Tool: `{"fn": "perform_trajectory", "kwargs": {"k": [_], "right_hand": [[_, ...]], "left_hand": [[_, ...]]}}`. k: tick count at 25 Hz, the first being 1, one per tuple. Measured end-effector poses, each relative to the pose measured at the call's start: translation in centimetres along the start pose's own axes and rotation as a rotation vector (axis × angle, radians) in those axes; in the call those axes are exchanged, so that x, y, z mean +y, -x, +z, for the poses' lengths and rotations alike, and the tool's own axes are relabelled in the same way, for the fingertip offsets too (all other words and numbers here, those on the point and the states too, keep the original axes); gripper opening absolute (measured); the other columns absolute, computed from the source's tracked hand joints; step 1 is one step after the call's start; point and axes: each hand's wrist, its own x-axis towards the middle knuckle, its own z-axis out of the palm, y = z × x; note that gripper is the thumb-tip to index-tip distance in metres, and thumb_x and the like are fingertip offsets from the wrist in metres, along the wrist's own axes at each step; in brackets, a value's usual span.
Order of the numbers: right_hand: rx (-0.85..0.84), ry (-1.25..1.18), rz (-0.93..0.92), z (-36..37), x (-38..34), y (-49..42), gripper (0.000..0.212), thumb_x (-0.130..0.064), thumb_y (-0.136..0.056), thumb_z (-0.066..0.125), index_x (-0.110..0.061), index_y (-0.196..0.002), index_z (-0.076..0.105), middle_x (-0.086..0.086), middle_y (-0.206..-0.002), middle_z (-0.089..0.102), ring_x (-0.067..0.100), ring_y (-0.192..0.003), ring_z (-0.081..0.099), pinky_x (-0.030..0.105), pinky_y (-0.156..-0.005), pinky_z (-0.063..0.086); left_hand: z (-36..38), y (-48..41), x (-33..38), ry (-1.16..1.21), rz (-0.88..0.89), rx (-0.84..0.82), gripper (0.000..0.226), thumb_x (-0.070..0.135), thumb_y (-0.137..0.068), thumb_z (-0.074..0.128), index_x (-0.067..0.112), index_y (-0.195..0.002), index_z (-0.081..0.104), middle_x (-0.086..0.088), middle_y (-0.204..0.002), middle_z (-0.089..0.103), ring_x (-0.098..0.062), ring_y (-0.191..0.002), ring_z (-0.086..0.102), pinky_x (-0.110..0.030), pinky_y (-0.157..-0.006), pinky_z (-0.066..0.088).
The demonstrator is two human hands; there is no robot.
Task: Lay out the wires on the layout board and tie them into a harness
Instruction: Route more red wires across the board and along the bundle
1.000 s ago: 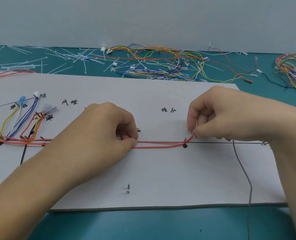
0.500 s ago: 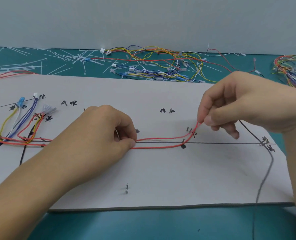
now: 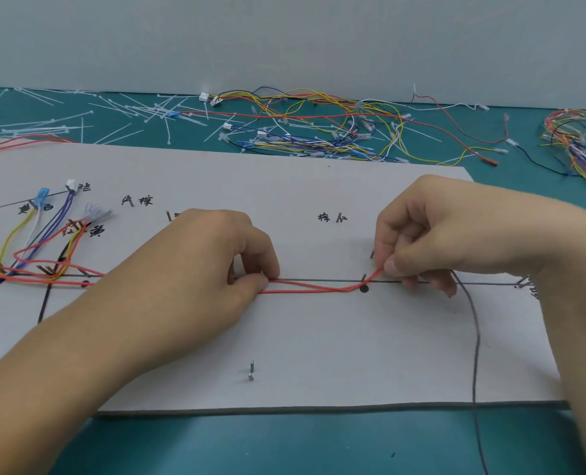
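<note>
One layout board (image 3: 353, 354) mid-frame, two red wire strands (image 3: 319, 287) along its centre line, left hand (image 3: 216, 265) pinching them at centre, right hand (image 3: 432, 234) pinching their right end, two pins (image 3: 251, 370) lower centre

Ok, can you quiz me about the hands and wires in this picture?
1. True or false: the right hand pinches the red wires.
2. Where do the white cable ties lie? A: on the green mat behind the layout board. B: on the board. C: in a box.
3. How many hands touch the red wires?
Key: 1 true. 2 A. 3 two: the left hand holds them too.
</note>
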Motion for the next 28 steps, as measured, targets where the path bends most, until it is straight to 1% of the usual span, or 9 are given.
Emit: {"fn": "perform_trajectory", "kwargs": {"k": [6,10,12,16,18,22,24,26,28], "right_hand": [[0.23,-0.034,-0.003,1.0,-0.3,-0.9,0.013,-0.002,-0.077,0.075,-0.013,-0.073,0.068,0.011,-0.06,0.072,0.019,-0.043,0.059,0.028,-0.042,0.049],[0.287,-0.081,-0.004,0.8,-0.2,-1.1,0.016,-0.005,-0.075,0.083,-0.01,-0.073,0.067,0.009,-0.057,0.069,0.017,-0.042,0.055,0.026,-0.039,0.045],[0.299,-0.206,-0.048,0.7,-0.2,-1.2,0.016,-0.002,-0.079,0.08,-0.008,-0.071,0.067,0.011,-0.056,0.065,0.018,-0.041,0.053,0.025,-0.038,0.043],[0.155,-0.493,-0.114,-0.2,-0.1,-1.1,0.011,-0.003,-0.086,0.073,-0.01,-0.078,0.075,0.018,-0.067,0.068,0.02,-0.047,0.06,0.027,-0.042,0.05],[0.073,-0.568,-0.118,-0.4,0.1,-1.1,0.007,-0.014,-0.084,0.071,-0.011,-0.081,0.076,0.017,-0.069,0.068,0.02,-0.049,0.062,0.027,-0.044,0.051],[-0.017,-0.667,-0.129,-0.3,0.5,-1.5,0.017,-0.028,-0.084,0.07,-0.012,-0.081,0.076,0.012,-0.068,0.066,0.018,-0.048,0.061,0.027,-0.045,0.052],[-0.053,-0.729,-0.122,-0.6,0.7,-1.6,0.02,-0.025,-0.083,0.065,-0.009,-0.083,0.078,0.015,-0.072,0.069,0.021,-0.053,0.066,0.028,-0.048,0.055],[-0.113,-0.812,-0.104,-1.0,0.9,-1.5,0.03,-0.017,-0.073,0.059,-0.002,-0.09,0.079,0.023,-0.083,0.073,0.028,-0.065,0.073,0.031,-0.055,0.06],[-0.096,-0.799,-0.093,-1.1,1.1,-1.5,0.034,-0.006,-0.071,0.053,0.002,-0.092,0.079,0.03,-0.09,0.074,0.034,-0.073,0.076,0.031,-0.059,0.061]], "left_hand": [[0.2,-0.1,0.1,0.008,-0.02,0.003,0.021,0.02,-0.084,0.075,0.039,-0.076,0.074,0.02,-0.08,0.062,0.002,-0.078,0.058,-0.018,-0.06,0.038],[0.2,-0.1,0.1,-0.003,-0.036,-0.004,0.019,0.021,-0.084,0.074,0.038,-0.076,0.074,0.028,-0.09,0.061,0.004,-0.079,0.059,-0.01,-0.058,0.033],[0.1,-0.1,0.2,-0.007,-0.043,-0.008,0.018,0.021,-0.084,0.073,0.038,-0.076,0.074,0.031,-0.093,0.06,0.004,-0.079,0.06,-0.009,-0.058,0.033],[0.0,0.0,0.4,-0.023,-0.049,-0.009,0.018,0.023,-0.084,0.073,0.038,-0.076,0.073,0.036,-0.095,0.058,0.006,-0.081,0.059,-0.01,-0.057,0.033],[0.0,0.1,0.5,-0.026,-0.054,-0.007,0.017,0.023,-0.085,0.073,0.038,-0.076,0.073,0.038,-0.096,0.057,0.006,-0.082,0.059,-0.013,-0.058,0.034],[-0.1,0.0,0.6,-0.017,-0.058,-0.011,0.018,0.023,-0.085,0.072,0.038,-0.076,0.073,0.04,-0.096,0.056,0.006,-0.081,0.058,-0.015,-0.058,0.035],[-0.1,-0.1,0.6,-0.011,-0.057,-0.016,0.018,0.022,-0.085,0.073,0.038,-0.076,0.073,0.039,-0.095,0.057,0.006,-0.08,0.058,-0.014,-0.058,0.035],[-0.1,-0.1,0.5,-0.008,-0.056,-0.015,0.018,0.022,-0.085,0.073,0.038,-0.076,0.073,0.038,-0.094,0.057,0.006,-0.08,0.058,-0.015,-0.059,0.035],[-0.1,-0.1,0.5,-0.006,-0.055,-0.009,0.018,0.022,-0.085,0.073,0.038,-0.076,0.074,0.037,-0.093,0.058,0.006,-0.079,0.058,-0.016,-0.059,0.036]]}}
